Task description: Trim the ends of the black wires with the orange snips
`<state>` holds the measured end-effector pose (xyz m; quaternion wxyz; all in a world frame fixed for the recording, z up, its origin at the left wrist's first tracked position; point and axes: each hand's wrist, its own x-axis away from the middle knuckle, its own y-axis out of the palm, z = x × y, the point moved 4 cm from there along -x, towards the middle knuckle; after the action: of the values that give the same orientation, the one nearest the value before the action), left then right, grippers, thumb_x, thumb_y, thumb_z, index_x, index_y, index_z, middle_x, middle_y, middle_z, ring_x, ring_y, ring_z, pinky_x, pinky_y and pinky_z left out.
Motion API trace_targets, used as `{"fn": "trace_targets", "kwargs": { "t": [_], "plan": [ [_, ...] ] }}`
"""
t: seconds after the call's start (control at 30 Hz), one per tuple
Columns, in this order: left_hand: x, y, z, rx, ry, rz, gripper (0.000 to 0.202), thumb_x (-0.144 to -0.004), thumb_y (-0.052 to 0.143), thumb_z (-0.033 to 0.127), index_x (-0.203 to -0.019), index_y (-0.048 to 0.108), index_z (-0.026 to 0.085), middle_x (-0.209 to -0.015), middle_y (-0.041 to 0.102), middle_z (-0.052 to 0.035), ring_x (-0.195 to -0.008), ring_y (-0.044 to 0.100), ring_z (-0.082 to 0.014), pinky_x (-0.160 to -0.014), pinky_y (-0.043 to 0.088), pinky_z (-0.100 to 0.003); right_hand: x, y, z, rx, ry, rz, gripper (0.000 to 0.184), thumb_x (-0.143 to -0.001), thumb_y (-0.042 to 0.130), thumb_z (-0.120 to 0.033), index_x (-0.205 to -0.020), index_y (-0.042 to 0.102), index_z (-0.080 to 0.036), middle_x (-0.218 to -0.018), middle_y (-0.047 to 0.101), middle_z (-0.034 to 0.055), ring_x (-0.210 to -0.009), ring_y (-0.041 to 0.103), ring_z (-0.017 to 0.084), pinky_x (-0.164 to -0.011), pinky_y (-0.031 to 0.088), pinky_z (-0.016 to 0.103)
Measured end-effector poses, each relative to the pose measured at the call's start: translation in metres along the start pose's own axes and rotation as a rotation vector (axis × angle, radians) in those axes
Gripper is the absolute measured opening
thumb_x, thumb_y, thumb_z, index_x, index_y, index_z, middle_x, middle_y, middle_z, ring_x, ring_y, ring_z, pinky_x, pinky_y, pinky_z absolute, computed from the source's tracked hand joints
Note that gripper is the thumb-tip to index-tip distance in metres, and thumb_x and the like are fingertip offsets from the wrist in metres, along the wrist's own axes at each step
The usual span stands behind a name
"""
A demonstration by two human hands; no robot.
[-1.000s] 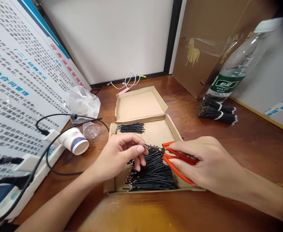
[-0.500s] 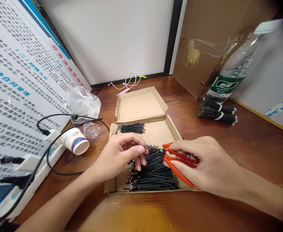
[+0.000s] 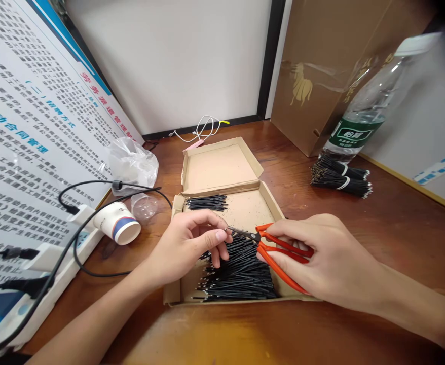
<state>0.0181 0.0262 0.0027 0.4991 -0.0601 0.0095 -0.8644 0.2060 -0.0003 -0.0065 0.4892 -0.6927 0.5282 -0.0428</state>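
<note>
My right hand [image 3: 327, 256] is wrapped round orange-handled scissors [image 3: 285, 247], their short dark blades pointing left and nearly closed. The blade tips meet the fingertips of my left hand [image 3: 195, 243], whose thumb and forefinger are pinched together. A tiny end shows in that pinch and looks like the end of a wire; the rest of it is hidden by the fingers. Beneath both hands, an open cardboard box [image 3: 271, 197] holds a loose heap of short black wires [image 3: 241, 276] with pale tips. A neater row of black wires [image 3: 207, 203] lies in its back left corner.
Tied bundles of black wires [image 3: 340, 177] lie on the right by a water bottle [image 3: 355, 126] and a large brown box [image 3: 313, 76]. On the left are a tipped paper cup [image 3: 118, 223], a plastic bag [image 3: 133, 162], black cables and a power strip [image 3: 47, 294]. A white cable [image 3: 205, 129] lies behind.
The camera view has shifted very slightly. Both hands and the scissors hold almost the same position, with the blade tips still at the left fingertips.
</note>
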Motion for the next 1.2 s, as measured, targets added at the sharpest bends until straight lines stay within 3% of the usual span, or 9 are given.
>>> {"fn": "trace_targets", "kwargs": {
  "t": [0.23,0.5,0.8,1.2],
  "plan": [
    [0.0002,-0.0002,0.0019,-0.05,0.01,-0.005,0.011,-0.085,0.062,0.018,-0.079,0.062,0.009,-0.068,0.066,-0.0032,-0.051,0.061,-0.0097,-0.048,0.051,-0.019,-0.0013,0.0019,-0.0007,-0.024,-0.018,-0.032,0.013,-0.081,0.056,-0.016,-0.082,0.068,-0.012,-0.05,0.048,-0.0051,-0.044,0.031,0.007,-0.044,0.029,0.022],
    [-0.0006,-0.0018,0.0021,-0.089,0.068,0.013,0.011,-0.085,0.062,0.016,-0.081,0.067,0.008,-0.077,0.066,-0.0058,-0.06,0.063,-0.0127,-0.05,0.054,-0.022,-0.0003,-0.0009,-0.0005,0.028,-0.061,0.046,0.017,-0.084,0.055,-0.017,-0.079,0.07,-0.011,-0.049,0.051,-0.0037,-0.044,0.028,0.007,-0.044,0.028,0.024],
    [-0.0001,-0.0017,0.0028,-0.106,0.061,0.022,0.01,-0.084,0.061,0.014,-0.08,0.067,0.007,-0.071,0.065,-0.004,-0.057,0.062,-0.011,-0.051,0.053,-0.02,0.0002,-0.0005,-0.0014,-0.03,-0.04,-0.028,0.014,-0.082,0.056,-0.016,-0.083,0.069,-0.011,-0.054,0.057,-0.0026,-0.043,0.038,0.007,-0.045,0.03,0.024],
    [-0.001,-0.0024,0.001,-0.109,0.072,0.007,0.013,-0.086,0.059,0.015,-0.082,0.069,0.008,-0.076,0.066,-0.0053,-0.059,0.063,-0.0118,-0.052,0.053,-0.021,0.0003,-0.0006,0.0011,0.034,-0.052,0.051,0.016,-0.083,0.056,-0.018,-0.08,0.07,-0.011,-0.048,0.047,-0.0054,-0.044,0.028,0.007,-0.045,0.028,0.024]
  ]
}}
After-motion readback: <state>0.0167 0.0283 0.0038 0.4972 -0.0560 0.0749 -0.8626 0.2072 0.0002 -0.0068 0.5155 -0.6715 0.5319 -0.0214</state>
